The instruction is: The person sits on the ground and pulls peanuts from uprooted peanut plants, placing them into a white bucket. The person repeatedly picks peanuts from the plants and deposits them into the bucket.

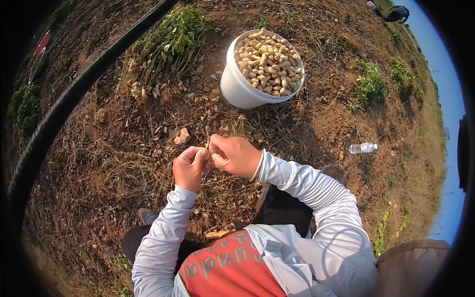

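My left hand (190, 166) and my right hand (234, 155) meet in front of my body, fingertips pinched together on a small, thin piece of plant (208, 145), mostly hidden by the fingers; whether it is a stem or a pod I cannot tell. Beyond them stands a white plastic bucket (237, 92), heaped with unshelled peanuts (269, 65). To its left lies a pile of green peanut plants (174, 41), with peanut pods (139, 91) at the root ends.
A clear plastic bottle (363, 148) lies on the soil at right. A pale stone (182, 136) is just beyond my left hand. Leafy plants (371, 83) grow farther right. Another person (397, 13) bends over at the top right. A dark strap or cord crosses the upper left.
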`<state>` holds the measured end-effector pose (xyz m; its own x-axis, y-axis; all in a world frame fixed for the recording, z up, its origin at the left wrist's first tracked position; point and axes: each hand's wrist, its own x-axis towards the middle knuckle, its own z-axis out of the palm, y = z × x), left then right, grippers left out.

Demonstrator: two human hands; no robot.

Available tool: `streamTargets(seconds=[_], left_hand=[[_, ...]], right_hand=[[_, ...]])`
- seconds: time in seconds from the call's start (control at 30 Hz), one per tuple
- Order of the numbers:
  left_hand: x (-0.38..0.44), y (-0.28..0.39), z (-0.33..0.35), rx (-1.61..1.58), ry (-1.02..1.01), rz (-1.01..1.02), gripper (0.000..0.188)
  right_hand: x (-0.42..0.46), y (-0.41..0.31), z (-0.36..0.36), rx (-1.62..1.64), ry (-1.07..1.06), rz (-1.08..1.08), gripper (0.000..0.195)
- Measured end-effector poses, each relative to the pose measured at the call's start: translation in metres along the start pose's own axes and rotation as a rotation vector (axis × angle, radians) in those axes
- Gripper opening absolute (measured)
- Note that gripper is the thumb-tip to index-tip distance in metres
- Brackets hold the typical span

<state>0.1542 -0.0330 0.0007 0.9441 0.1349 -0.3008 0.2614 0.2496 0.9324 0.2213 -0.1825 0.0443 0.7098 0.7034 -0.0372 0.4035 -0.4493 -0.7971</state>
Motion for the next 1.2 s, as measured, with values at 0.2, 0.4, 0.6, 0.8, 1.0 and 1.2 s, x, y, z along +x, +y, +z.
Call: streamTargets(seconds=[0.2, 0.4, 0.6, 0.8, 1.0, 1.2], left_hand=[[0.006, -0.009, -0.012, 0.074, 0.096, 0.007, 0.019], [0.019, -0.007, -0.033, -0.202, 0.036, -0.178, 0.024], [0.012, -0.016, -0.01, -0.375, -0.031, -0.275, 0.024], [0.009, 0.0, -0.002, -0.37, -0.104, -0.308, 0.027], [0.01, -0.004, -0.014, -0.288, -0.045, -0.336, 0.03], [0.01, -0.014, -0.013, -0.169, -0.155, -0.331, 0.026]], right_hand=[[0.001, -0.009, -0.005, 0.399, -0.105, 0.094, 0.01], [0.001, 0.017, -0.02, -0.065, -0.402, 0.018, 0.025], [0.01, 0.016, -0.007, -0.114, -0.073, -0.047, 0.025], [0.009, 0.012, -0.018, -0.138, -0.015, -0.032, 0.02], [0.025, 0.08, -0.155, -0.244, 0.734, 0.188, 0.023], [0.021, 0.17, -0.229, -0.41, 0.614, 0.589, 0.028]])
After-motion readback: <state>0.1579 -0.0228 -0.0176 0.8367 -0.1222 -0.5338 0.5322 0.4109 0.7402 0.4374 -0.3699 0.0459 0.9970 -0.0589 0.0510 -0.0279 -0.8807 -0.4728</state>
